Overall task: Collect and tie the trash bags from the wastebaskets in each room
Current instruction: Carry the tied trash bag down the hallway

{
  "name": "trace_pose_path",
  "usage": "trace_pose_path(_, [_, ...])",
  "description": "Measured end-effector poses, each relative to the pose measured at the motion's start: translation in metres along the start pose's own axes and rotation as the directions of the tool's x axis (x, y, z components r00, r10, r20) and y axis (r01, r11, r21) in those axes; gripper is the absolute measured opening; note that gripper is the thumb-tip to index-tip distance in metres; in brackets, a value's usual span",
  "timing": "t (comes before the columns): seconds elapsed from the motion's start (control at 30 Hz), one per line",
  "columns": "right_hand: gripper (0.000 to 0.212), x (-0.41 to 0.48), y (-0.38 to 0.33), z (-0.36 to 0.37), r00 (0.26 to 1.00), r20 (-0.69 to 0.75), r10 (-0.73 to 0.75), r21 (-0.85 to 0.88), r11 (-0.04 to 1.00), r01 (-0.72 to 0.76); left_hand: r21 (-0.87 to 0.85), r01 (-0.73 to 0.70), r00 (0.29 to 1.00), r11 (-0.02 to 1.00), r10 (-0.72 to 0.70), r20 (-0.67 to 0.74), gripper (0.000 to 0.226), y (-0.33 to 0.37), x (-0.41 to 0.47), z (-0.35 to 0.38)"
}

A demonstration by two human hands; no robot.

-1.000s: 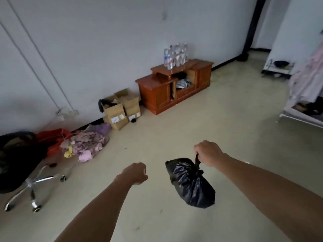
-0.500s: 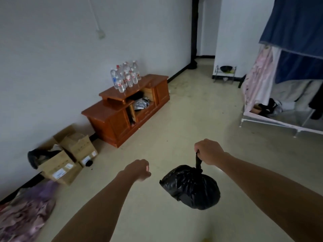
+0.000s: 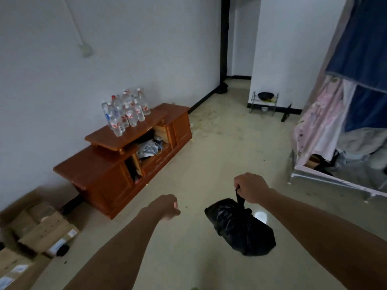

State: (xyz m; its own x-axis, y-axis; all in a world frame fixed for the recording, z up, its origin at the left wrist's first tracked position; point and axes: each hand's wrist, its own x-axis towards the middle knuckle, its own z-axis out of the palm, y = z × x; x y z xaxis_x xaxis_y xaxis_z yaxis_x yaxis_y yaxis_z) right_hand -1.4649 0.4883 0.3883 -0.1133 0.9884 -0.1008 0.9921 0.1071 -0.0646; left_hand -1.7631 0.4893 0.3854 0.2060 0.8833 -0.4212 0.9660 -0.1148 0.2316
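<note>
Carrying one black trash bag (image 3: 240,229) that's already knotted at the neck, so my read is one wastebasket is dealt with and this is the walk-to-the-next-room part of the job. The right hand (image 3: 251,188) is closed in a fist around the twisted neck just above the knot, and the bag hangs below it, clear of the floor (image 3: 209,155), looking pretty full and lumpy. The left hand (image 3: 167,207) is out in front with its fingers curled in and nothing in it. No wastebasket shows anywhere in view, so how many rooms are left I honestly can't tell; I'd guess the next one is through the open passage (image 3: 238,59) at the far end of the floor. Around the edges: a low wooden cabinet (image 3: 109,174) sits against the left wall with a cluster of water bottles (image 3: 125,109) on its raised top and clutter stuffed in the open middle shelf. Some cardboard boxes (image 3: 41,229) are in the near-left corner of the floor. A fabric wardrobe (image 3: 335,122) with clothes spilling out runs along the right side, and a little metal rack (image 3: 264,102) holding a dark bowl stands by the far wall. The middle strip of floor looks open — the wardrobe's bottom frame sticking out on the right is the main thing I'd watch.
</note>
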Motion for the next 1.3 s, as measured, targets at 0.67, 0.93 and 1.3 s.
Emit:
trace_pose_path(0.67, [0.021, 0.544, 0.265, -0.103, 0.961, -0.091, 0.263, 0.081, 0.963, -0.256, 0.134, -0.204, 0.979, 0.97, 0.202, 0.029, 0.03, 0.15, 0.596, -0.289])
trace_pose_path(0.93, [0.022, 0.765, 0.392, -0.145, 0.966, -0.104, 0.236, 0.082, 0.97, -0.228, 0.116, -0.192, 0.981, 0.974, 0.191, 0.02, 0.03, 0.231, 0.811, -0.386])
trace_pose_path(1.3, [0.02, 1.024, 0.519, -0.18, 0.958, -0.121, 0.26, 0.041, 0.966, -0.257, 0.09, -0.193, 0.981, 0.977, 0.191, 0.032, 0.032, 0.29, 1.089, -0.49])
